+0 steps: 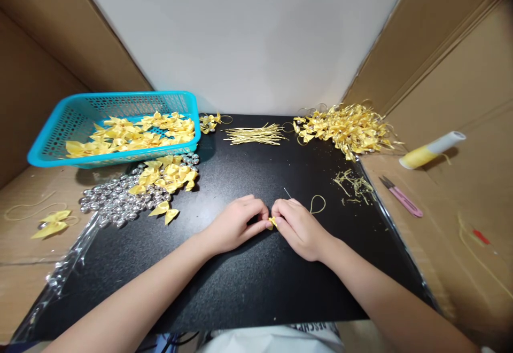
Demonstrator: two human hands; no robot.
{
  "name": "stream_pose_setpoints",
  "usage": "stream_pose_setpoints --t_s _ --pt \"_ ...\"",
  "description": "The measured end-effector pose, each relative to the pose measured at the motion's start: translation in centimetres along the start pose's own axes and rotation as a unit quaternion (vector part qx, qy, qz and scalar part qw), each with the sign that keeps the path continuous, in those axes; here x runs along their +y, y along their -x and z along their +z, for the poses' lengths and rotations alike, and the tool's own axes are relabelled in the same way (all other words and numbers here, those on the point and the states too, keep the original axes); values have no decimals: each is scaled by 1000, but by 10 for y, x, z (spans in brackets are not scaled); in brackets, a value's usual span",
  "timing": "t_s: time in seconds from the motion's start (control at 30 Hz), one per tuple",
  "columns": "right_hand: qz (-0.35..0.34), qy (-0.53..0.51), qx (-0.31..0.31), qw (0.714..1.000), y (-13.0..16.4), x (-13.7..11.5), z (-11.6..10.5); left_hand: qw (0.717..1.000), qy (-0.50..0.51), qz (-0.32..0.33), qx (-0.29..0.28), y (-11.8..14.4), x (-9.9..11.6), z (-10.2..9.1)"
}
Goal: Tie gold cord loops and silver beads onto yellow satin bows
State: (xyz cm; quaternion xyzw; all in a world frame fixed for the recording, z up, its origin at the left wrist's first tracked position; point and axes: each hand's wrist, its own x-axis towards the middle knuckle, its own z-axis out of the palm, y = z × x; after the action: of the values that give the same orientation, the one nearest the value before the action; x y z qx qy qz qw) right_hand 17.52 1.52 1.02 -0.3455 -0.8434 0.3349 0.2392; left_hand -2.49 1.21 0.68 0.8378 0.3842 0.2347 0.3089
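A small yellow ribbon bow (pixel 272 223) is pinched between my two hands near the middle of the black table. My left hand (pixel 240 222) grips its left side with thumb and forefinger. The fingertips of my right hand (pixel 298 225) close on its right side, and much of the bow is hidden by the fingers. Past the right knuckles pokes a thin needle-like piece (pixel 287 193); I cannot make out what holds it. A loop of gold cord (pixel 318 204) lies just beyond the right hand; whether it joins the bow is hidden.
At back left stands a blue basket (pixel 52 156) of yellow bows. Silver beads (pixel 116 201) and loose bows (pixel 172 174) lie before it. Cut gold cords (pixel 256 135) lie at centre back, finished-looking bows (pixel 352 128) right. Pink snips (pixel 404 202), a spool (pixel 430 151) and thread scraps (pixel 355 186) lie rightward.
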Motion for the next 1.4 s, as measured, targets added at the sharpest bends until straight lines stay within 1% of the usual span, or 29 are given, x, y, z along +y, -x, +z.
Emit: stream_pose_setpoints --t_s 0.1,0.17,0.2,0.27,0.33,0.43,0.53,0.6,0.7,1.17,1.4 --pt "8 -32 4 999 1 -1 1 999 23 2 -27 0 5 -2" --pt "6 -103 8 995 3 -3 3 994 103 -17 -39 2 9 -3" --pt "4 -149 12 989 3 -4 4 986 160 -34 -45 2 12 -3" --pt "-1 -230 18 973 4 -7 7 957 274 -74 -55 4 16 -1" --pt "3 -267 21 964 4 -8 8 928 352 -106 -58 5 18 2" --pt "14 -276 17 961 3 -9 8 899 416 -125 -49 4 17 5" --pt "14 -278 17 960 3 -9 7 878 458 -129 -40 3 15 7" --pt "11 -278 22 960 3 -9 8 870 475 -130 -33 2 14 9" --pt "6 -282 29 959 3 -10 9 866 482 -130 -27 2 14 10" --pt "13 -288 37 957 1 -9 12 879 458 -132 -30 4 8 11" --pt "14 -288 39 957 2 -10 11 878 459 -135 -27 3 8 9"
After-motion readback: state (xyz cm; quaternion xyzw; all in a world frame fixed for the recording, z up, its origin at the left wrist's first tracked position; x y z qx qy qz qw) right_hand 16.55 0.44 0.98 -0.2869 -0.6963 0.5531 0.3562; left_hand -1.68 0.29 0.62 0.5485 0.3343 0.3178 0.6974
